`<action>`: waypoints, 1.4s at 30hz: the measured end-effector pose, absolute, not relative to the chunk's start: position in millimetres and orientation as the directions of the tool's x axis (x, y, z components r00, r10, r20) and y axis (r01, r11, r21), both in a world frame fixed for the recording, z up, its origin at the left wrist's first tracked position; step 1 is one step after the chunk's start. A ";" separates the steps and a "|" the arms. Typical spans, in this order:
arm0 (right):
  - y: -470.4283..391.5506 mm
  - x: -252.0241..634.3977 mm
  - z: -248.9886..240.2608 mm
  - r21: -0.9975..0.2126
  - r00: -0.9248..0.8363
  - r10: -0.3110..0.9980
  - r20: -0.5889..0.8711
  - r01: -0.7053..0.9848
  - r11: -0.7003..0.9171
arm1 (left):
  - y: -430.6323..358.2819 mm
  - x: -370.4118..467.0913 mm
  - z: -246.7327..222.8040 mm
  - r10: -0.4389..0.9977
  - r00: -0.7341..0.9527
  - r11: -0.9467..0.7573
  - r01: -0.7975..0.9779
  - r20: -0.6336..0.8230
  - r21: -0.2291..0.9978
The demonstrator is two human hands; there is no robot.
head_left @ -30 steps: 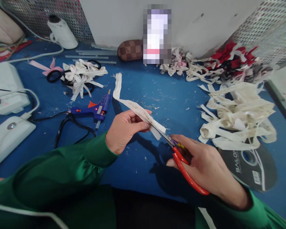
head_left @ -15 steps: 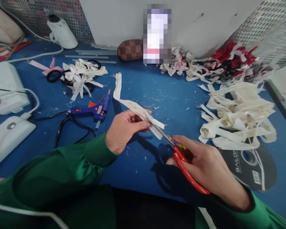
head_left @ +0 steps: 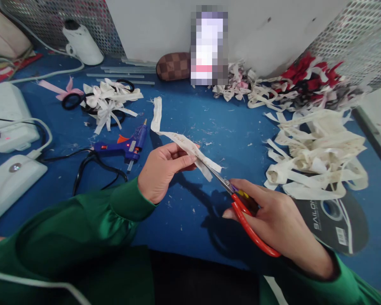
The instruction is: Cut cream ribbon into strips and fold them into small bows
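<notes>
Pinched between thumb and fingers of my left hand (head_left: 165,169) is a white printed ribbon (head_left: 178,137). Its far end lies bent on the blue table, and its near end splits into two tails past my fingertips. My right hand (head_left: 273,212) grips red-handled scissors (head_left: 252,235), whose blades point up and left at the ribbon beside my left thumb. The blades lie along the ribbon between the two tails; their tips are partly hidden by thumb and cloth. Left of my left hand rests a blue glue gun (head_left: 130,146) with an orange trigger.
Cream ribbon strips (head_left: 320,152) lie heaped at right over a black spool (head_left: 339,220). White bows with black hair ties (head_left: 104,101) sit at back left. Red and white bows (head_left: 314,80), a checkered case (head_left: 173,66) and a blurred phone (head_left: 209,46) line the back. A white power bank (head_left: 15,186) lies left.
My left hand has shifted slightly left with the ribbon. The two ribbon tails stand a little further apart around the scissor blades. My right hand has barely moved.
</notes>
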State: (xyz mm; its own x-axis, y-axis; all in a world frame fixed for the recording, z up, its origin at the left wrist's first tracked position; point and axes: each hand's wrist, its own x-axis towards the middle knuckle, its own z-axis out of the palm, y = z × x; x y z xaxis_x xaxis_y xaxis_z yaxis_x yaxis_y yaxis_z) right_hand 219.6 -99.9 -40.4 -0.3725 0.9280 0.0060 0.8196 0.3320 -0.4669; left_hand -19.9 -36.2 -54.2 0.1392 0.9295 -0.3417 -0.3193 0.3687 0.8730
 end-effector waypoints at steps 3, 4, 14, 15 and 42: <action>-99.6 218.4 -40.0 -0.464 -0.366 0.931 -0.004 0.825 0.322 | -36.6 -19.0 -55.2 0.933 0.147 0.360 -0.325 -0.330 0.874; -99.7 218.0 -39.8 -0.463 -0.364 0.931 -0.009 0.827 0.318 | -36.9 -18.7 -55.7 0.932 0.154 0.360 -0.328 -0.327 0.873; -99.1 213.6 -35.9 -0.511 -0.381 0.921 -0.077 0.809 0.292 | -40.0 -16.6 -57.8 0.923 0.192 0.381 -0.322 -0.335 0.867; -98.9 213.6 -35.8 -0.512 -0.381 0.921 -0.085 0.809 0.288 | -40.1 -16.5 -57.8 0.923 0.193 0.381 -0.321 -0.334 0.867; -101.1 212.8 -39.6 -0.515 -0.391 0.917 -0.080 0.803 0.298 | -41.9 -13.9 -58.2 0.902 0.239 0.423 -0.329 -0.359 0.844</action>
